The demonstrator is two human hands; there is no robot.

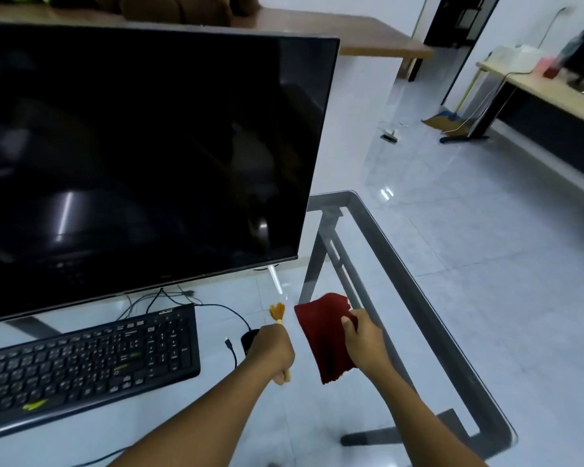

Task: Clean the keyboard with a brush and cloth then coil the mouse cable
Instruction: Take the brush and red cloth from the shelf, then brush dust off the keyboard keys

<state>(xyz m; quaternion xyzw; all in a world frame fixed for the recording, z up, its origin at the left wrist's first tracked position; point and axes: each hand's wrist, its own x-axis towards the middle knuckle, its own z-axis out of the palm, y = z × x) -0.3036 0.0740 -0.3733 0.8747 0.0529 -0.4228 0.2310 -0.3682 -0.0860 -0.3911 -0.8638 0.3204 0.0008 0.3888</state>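
Observation:
A black keyboard (91, 362) lies on the glass desk at the lower left, below the monitor. My left hand (272, 350) is closed around a small brush (278, 312); its orange bristles point up and away, and the pale handle end sticks out under my fist. My right hand (364, 342) pinches a dark red cloth (324, 338) by its right edge, so it hangs just to the right of the brush. A black mouse (249, 339) sits mostly hidden behind my left hand. Its black cable (221, 307) loops toward the monitor, and a loose plug end (229, 343) lies beside it.
A large dark monitor (142, 156) stands right behind the keyboard. The glass desk has a grey metal frame (402, 281) along its right edge. Beyond it is white tiled floor, with a wooden table, a broom and a counter farther off.

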